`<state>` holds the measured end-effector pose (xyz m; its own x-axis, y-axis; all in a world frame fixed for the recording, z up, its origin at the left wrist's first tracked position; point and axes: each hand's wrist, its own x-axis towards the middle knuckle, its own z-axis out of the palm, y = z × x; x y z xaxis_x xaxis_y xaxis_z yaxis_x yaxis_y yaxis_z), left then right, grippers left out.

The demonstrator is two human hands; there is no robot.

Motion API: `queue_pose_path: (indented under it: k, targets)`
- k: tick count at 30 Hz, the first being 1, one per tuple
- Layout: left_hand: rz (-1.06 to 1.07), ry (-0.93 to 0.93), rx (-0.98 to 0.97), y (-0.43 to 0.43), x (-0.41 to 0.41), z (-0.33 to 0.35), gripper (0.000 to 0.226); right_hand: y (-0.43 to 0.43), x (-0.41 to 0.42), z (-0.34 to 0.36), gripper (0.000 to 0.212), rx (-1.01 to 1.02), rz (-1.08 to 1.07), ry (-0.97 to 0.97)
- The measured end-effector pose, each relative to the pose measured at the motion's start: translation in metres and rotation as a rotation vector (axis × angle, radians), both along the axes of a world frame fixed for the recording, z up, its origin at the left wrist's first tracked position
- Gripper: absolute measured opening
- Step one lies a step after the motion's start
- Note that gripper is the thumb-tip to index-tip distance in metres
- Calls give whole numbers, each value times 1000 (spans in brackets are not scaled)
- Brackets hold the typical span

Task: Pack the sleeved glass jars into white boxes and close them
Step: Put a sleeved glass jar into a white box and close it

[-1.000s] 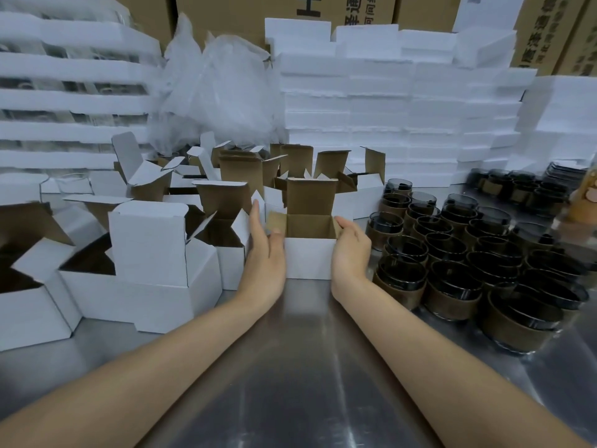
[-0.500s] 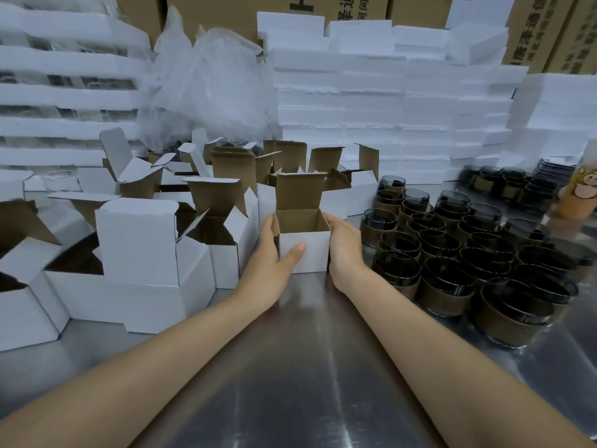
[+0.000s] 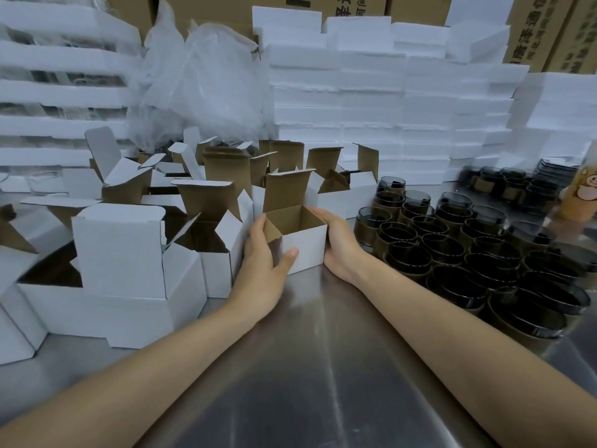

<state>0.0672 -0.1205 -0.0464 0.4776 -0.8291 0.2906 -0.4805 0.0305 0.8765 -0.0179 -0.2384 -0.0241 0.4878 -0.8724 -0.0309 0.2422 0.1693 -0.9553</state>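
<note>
A small white box (image 3: 307,245) with a brown inside stands open on the steel table, lid flap upright, nothing inside it. My left hand (image 3: 263,257) grips its left side, thumb across the front face and fingers over the left rim. My right hand (image 3: 339,244) holds the right side, fingers curled around the far corner. Several dark glass jars with brown sleeves (image 3: 452,250) stand packed together just right of my right hand.
Several open white boxes (image 3: 129,253) crowd the left and back. Stacks of white foam slabs (image 3: 387,108) and a clear plastic bag (image 3: 200,82) rise behind. The steel table (image 3: 307,367) stretches toward me between my forearms. An orange bottle (image 3: 581,195) stands far right.
Both hands closed in on the box and drew it toward me; my left thumb came round onto the front face, and the box has turned slightly.
</note>
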Motion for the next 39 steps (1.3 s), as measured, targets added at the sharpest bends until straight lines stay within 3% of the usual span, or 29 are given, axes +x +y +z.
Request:
queue_pose_path:
  k: [5, 9, 12, 14, 16, 18, 21, 24, 29, 31, 34, 37, 39]
  targets:
    - [-4, 35, -1, 1, 3, 2, 87, 6, -3, -2, 31, -122, -68, 94]
    - [24, 134, -30, 4, 4, 4, 87, 20, -17, 0, 37, -617, -301, 431]
    - [26, 220, -40, 4, 4, 6, 85, 24, -32, 15, 33, -836, -362, 638]
    - [11, 256, -39, 4, 4, 6, 86, 24, -43, 28, 32, -1007, -417, 889]
    - [-2, 275, -34, 5, 3, 6, 87, 22, -55, 38, 27, -1158, -499, 1296]
    - [0, 288, -29, 5, 4, 6, 88, 23, -63, 44, 23, -1115, -508, 1597]
    - [-7, 306, -32, 5, 4, 7, 90, 25, -65, 41, 13, -1058, -463, 1709]
    - [-42, 330, -35, 6, 6, 7, 91, 27, -64, 38, 13, -1103, -442, 1652]
    - [-95, 356, -11, 5, 11, 8, 99, 27, -64, 45, 39, -1071, -440, 1354]
    - [-114, 305, 22, 5, 17, 10, 103, 29, -63, 50, 48, -1082, -479, 1113]
    - [-127, 233, 46, 5, 27, 12, 104, 31, -63, 53, 46, -1038, -513, 623]
    - [-92, 183, 14, 4, 30, 7, 103, 30, -66, 57, 43, -812, -428, 211]
    - [-69, 144, -7, 3, 28, 5, 101, 30, -67, 59, 44, -689, -336, 56]
